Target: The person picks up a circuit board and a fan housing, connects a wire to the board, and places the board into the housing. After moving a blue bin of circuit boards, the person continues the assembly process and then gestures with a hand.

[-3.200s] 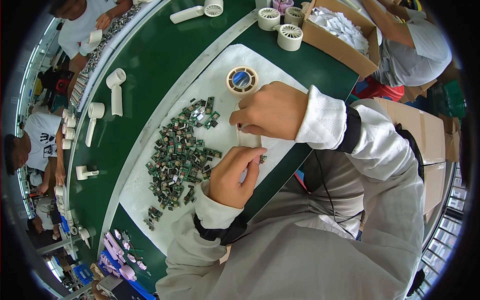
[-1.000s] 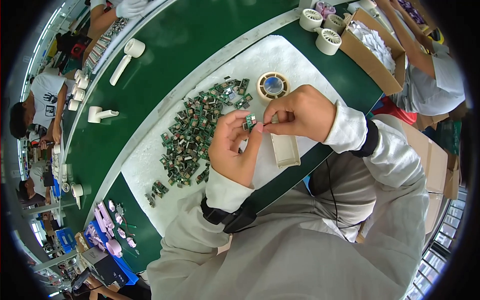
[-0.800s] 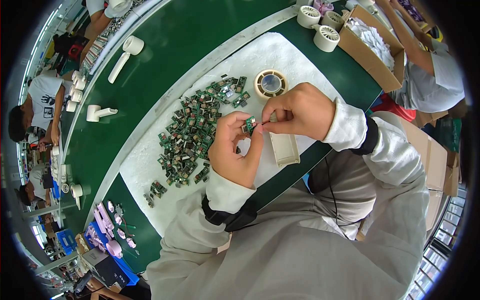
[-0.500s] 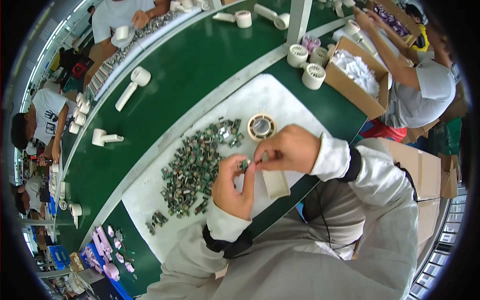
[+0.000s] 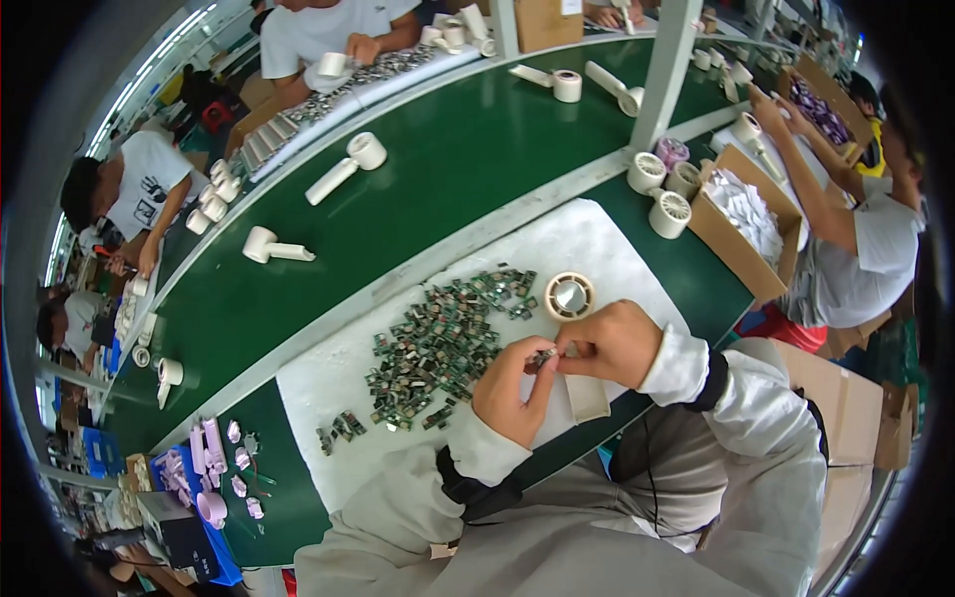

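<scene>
Between the thumb and fingers of my left hand (image 5: 509, 398) is a small green circuit board (image 5: 542, 357), raised above a white foam sheet (image 5: 328, 373). My right hand (image 5: 619, 343) is closed in a pinch against the board's right end; anything between those fingertips is too small to make out. A heap of similar circuit boards (image 5: 433, 343) covers the middle of the sheet, left of my hands. Just beyond my right hand lies a roll of tape (image 5: 570, 296). A cream-coloured shallow tray (image 5: 588, 398), partly hidden, sits below that hand.
Beyond the sheet runs a green conveyor belt (image 5: 428, 199) carrying white hand-held fan-like housings (image 5: 366, 151). A metal post (image 5: 665, 75) rises at its near rail. To the right stands a cardboard box (image 5: 741, 234) of white pieces. Pink parts (image 5: 207, 453) lie far left. Several people work around.
The whole scene has shifted right and down in the picture as my head turned. Both hands remain together at the circuit board, with fingertips slightly changed in position.
</scene>
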A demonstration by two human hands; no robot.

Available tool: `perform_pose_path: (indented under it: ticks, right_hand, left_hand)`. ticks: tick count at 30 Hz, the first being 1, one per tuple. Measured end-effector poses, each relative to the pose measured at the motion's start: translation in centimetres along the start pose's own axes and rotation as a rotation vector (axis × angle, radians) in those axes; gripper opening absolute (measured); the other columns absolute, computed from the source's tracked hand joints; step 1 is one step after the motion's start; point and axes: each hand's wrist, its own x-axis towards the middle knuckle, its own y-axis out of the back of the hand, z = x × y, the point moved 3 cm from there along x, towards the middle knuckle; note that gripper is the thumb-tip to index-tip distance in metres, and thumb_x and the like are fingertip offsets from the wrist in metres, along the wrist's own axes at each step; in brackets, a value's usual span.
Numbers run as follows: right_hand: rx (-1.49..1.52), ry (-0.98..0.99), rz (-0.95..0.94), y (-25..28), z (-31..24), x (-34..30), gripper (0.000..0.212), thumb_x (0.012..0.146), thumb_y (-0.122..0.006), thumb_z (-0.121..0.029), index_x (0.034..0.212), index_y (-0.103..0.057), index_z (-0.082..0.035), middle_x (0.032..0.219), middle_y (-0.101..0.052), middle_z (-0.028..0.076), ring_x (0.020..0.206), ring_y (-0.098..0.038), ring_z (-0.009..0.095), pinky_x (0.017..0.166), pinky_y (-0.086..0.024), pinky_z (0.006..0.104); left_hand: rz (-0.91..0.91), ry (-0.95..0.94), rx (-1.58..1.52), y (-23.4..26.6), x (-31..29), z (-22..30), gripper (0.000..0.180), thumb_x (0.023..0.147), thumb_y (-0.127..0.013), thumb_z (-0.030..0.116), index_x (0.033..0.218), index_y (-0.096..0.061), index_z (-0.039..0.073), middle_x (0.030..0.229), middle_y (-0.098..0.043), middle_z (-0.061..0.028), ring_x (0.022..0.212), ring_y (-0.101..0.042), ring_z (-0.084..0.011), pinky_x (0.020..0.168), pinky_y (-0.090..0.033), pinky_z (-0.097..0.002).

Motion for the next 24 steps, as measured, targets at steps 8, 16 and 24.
perform_pose_path:
  ticks: [8, 16, 24]
  right_hand:
    - [0.057, -0.137, 0.087, -0.4, -0.4, 0.1, 0.015, 0.079, -0.077, -0.025, 0.085, -0.072, -0.013, 0.060, -0.062, 0.005, 0.058, -0.065, 0.026, 0.056, -0.049, 0.0382]
    - [0.175, 0.029, -0.046, 0.9, 0.1, 0.0, 0.018, 0.081, -0.076, -0.021, 0.095, -0.072, -0.011, 0.059, -0.060, 0.006, 0.055, -0.063, 0.023, 0.054, -0.048, 0.0347]
    - [0.137, 0.105, -0.011, 0.3, 0.9, 0.1, 0.019, 0.083, -0.071, -0.013, 0.100, -0.071, -0.006, 0.056, -0.055, 0.008, 0.053, -0.059, 0.019, 0.052, -0.046, 0.0322]
  left_hand:
    - [0.046, 0.031, -0.030, 0.3, 0.1, 0.2, 0.024, 0.088, -0.072, 0.006, 0.109, -0.061, 0.004, 0.092, -0.069, -0.0092, 0.078, -0.068, -0.0171, 0.069, -0.052, -0.0285]
    - [0.012, 0.089, -0.054, 0.1, -0.1, -0.2, 0.025, 0.089, -0.071, 0.005, 0.111, -0.060, 0.004, 0.093, -0.068, -0.0075, 0.081, -0.066, -0.0127, 0.071, -0.051, -0.0259]
    - [0.059, 0.116, -0.189, 0.0, 0.3, -0.1, 0.022, 0.091, -0.068, 0.006, 0.111, -0.060, 0.001, 0.093, -0.066, -0.0088, 0.080, -0.065, -0.0138, 0.071, -0.051, -0.0258]
